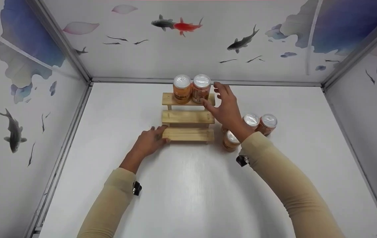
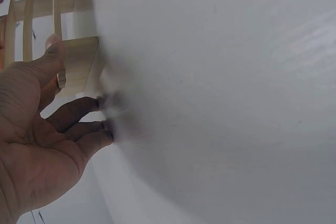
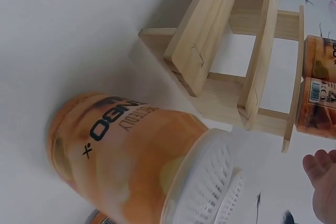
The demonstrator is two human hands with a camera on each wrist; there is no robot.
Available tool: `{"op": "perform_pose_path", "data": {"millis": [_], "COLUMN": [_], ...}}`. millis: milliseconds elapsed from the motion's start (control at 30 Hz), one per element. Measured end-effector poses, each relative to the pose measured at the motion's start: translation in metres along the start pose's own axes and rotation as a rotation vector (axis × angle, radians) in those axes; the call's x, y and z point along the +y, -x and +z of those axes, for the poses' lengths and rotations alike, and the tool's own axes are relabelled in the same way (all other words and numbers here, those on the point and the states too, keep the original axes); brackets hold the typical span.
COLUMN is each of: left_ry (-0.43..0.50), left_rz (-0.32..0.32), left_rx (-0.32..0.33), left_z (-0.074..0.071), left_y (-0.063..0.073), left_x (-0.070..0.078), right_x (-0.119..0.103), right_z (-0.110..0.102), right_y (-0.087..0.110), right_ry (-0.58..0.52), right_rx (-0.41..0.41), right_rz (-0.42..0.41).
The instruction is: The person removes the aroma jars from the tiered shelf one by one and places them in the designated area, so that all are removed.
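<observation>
Rack [image 1: 188,117] loaded on its top step, a hand at either side!
And here's the left hand [image 1: 148,142] at the left end of the rack's lowest step, thumb and finger pinching the wood, so that grip is closed on it; up on the rack's top step, left can [image 1: 182,90] and right can [image 1: 201,90] stand upright, side by side, shiny lids up; just right of them comes the right hand [image 1: 227,110], its grip apart, thumb and fingers spread, though contact with the right can is hard to judge from above; and right of the rack, on the white surface [image 1: 181,198], near can [image 1: 230,142], middle can [image 1: 251,120] and outer can [image 1: 268,124] stand clustered beneath and beside that forearm.
</observation>
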State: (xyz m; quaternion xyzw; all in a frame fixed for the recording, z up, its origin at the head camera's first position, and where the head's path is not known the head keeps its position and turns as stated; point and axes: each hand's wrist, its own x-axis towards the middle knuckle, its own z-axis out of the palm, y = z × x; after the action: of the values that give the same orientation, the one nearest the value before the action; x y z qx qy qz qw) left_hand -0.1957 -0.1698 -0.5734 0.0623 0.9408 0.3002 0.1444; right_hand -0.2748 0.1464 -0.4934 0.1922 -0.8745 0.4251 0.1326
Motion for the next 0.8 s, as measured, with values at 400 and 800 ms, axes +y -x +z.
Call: {"op": "perform_pose_path", "data": {"millis": [400,800], "left_ry": [0.007,-0.015], "left_rz": [0.013,0.008], "left_rx": [-0.005,0.008], "left_z": [0.001,0.002], "left_y": [0.0,-0.002], "left_x": [0.0,-0.001], "right_x": [-0.01,-0.015], "right_z": [0.009,0.016], "right_y": [-0.015,-0.029], "right_ry": [-0.05,-0.06], "right_rx": [0.021,0.021], "right_rz": [0.038,0.094]}}
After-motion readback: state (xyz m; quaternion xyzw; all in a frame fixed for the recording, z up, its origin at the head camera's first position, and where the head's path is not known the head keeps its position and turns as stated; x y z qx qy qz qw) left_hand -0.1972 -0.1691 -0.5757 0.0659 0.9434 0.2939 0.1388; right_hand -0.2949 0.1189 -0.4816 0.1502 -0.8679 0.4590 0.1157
